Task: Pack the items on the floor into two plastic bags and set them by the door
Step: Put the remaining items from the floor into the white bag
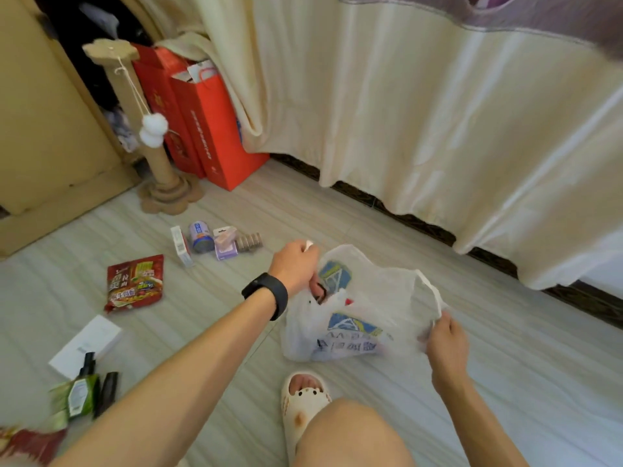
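A white plastic bag (pixel 350 318) with blue print sits on the floor in front of me, its mouth held apart. My left hand (pixel 296 267) grips the bag's left handle. My right hand (pixel 446 342) grips the right handle. On the floor to the left lie a red noodle packet (pixel 135 281), a white box (pixel 86 345), a green packet (pixel 77 396) with dark tubes (pixel 108 390), and a group of small items: a white carton (pixel 181 246), a blue roll (pixel 200 237), a purple package (pixel 225 246) and a grey strip (pixel 250 243).
A cardboard cat scratching post (pixel 158 176) with a white pom-pom stands at the back left beside red gift bags (pixel 209 129). Cream curtains (pixel 421 112) hang along the far side. My slippered foot (pixel 303 402) and knee are at the bottom. A red packet (pixel 27 444) lies bottom left.
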Demonstrator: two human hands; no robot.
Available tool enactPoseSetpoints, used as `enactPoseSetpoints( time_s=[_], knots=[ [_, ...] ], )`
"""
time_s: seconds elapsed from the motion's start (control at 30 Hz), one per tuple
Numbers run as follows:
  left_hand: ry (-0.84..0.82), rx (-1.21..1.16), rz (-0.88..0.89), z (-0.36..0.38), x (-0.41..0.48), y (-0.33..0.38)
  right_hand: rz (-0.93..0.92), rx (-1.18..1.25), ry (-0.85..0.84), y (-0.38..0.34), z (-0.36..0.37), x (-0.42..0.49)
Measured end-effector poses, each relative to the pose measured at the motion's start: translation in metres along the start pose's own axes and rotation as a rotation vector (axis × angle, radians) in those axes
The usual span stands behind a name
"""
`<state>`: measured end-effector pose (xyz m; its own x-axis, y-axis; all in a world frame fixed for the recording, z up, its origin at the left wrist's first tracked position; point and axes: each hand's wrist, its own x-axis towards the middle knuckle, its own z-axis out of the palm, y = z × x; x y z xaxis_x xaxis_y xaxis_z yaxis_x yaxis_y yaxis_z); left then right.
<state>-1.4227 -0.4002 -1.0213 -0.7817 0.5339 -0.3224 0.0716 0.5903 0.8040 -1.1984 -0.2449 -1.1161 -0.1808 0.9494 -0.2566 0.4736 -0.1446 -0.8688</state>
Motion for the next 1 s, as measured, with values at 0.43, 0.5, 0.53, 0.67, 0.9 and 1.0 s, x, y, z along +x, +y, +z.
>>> enactPoseSetpoints(
  time_s=[0.43, 0.5, 0.53, 0.67, 0.9, 1.0],
  knots=[
    [0.057, 1.385, 0.505, 0.035, -0.014, -0.056, -0.763, -0.355, 0.131, -0.029, 0.014, -0.035],
    [-0.045, 1.545, 0.576, 0.05, -0.008, -0.058, -1.038, -0.547, -0.065, -0.042, 0.033, -0.029],
    [-0.099, 1.596, 0.586, 0.058, -0.005, -0.059, -1.083, -0.646, -0.229, -0.046, 0.041, -0.024],
    [-0.302, 1.606, 0.493, 0.073, 0.006, -0.076, -0.901, -1.366, -0.668, -0.027, 0.06, 0.01],
    [-0.45, 1.707, 0.225, 0.046, 0.026, -0.134, -0.657, -1.714, -0.476, 0.009, 0.012, 0.076],
    [-0.48, 1.607, 0.295, 0.05, 0.032, -0.128, -0.459, -1.575, -0.548, 0.006, 0.013, 0.071]
  ],
)
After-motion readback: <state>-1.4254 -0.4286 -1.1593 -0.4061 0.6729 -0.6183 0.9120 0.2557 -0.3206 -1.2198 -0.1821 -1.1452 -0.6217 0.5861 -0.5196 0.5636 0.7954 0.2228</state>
